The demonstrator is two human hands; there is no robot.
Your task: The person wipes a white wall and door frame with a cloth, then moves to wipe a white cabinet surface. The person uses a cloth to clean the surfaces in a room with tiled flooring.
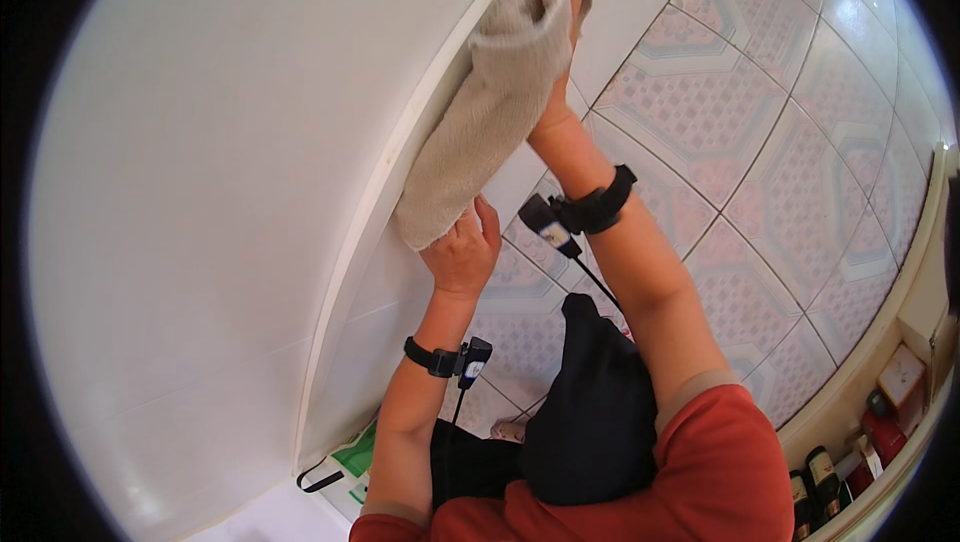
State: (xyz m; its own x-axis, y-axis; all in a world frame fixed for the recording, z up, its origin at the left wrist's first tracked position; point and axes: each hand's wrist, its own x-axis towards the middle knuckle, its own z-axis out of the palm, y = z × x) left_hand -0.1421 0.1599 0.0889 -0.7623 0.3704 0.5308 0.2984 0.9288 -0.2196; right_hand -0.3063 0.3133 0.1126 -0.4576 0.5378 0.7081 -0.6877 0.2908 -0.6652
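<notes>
A beige-grey towel (490,112) lies in a long folded bundle along the white raised edge (375,167). My left hand (462,252) grips its lower end, with the fingertips partly tucked under the fabric. Farther up, my right hand (567,17) holds the upper end against the edge; its fingers point away from me, partly covered by towel and cut by the top of the picture. Each wrist wears a black strap with a small device, the left one (435,357) and the right one (600,202).
Left of the edge spreads a broad glossy white surface (200,192). Patterned tile floor (700,142) lies to the right. A green-and-white bag (355,457) stands at lower left. Several dark bottles (822,477) and a red item (884,434) sit on a shelf at lower right.
</notes>
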